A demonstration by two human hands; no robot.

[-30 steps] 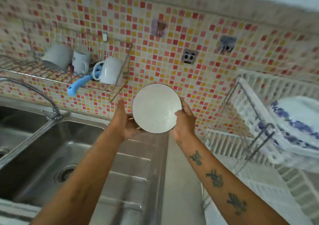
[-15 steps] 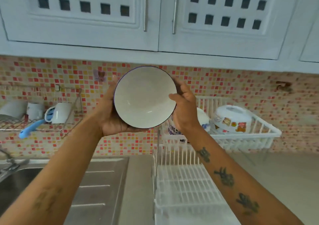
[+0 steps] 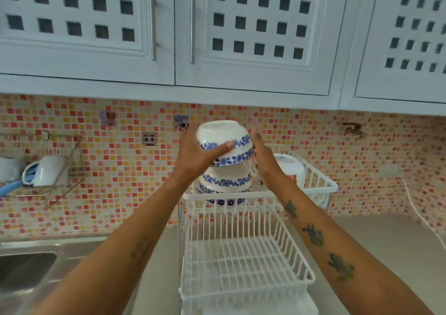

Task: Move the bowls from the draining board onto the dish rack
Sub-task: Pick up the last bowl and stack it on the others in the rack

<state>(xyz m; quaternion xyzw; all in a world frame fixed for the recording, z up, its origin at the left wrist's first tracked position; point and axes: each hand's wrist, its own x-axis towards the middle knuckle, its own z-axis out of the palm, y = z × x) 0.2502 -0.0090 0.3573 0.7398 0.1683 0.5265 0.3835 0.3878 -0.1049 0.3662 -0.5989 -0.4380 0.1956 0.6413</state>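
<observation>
A white bowl with a blue flower band [image 3: 223, 141] is upside down and tilted, held above a stack of matching upturned bowls [image 3: 225, 182] in the upper tier of the white dish rack [image 3: 243, 240]. My left hand [image 3: 200, 153] grips the bowl's left side with the fingers across its front. My right hand [image 3: 261, 155] is flat against its right side. The bowl's lower rim touches or nearly touches the stack's top bowl.
A white lidded container [image 3: 289, 167] sits in the rack's upper tier to the right. A wall wire shelf with mugs [image 3: 48, 170] hangs at the left. The steel sink [image 3: 26, 271] lies lower left. White cupboards [image 3: 217, 30] hang overhead. A white cable [image 3: 420, 215] runs at the right.
The bowl has been turned from facing me to upside down and carried right and forward over the stack on the rack. My view has swung from the sink to the rack.
</observation>
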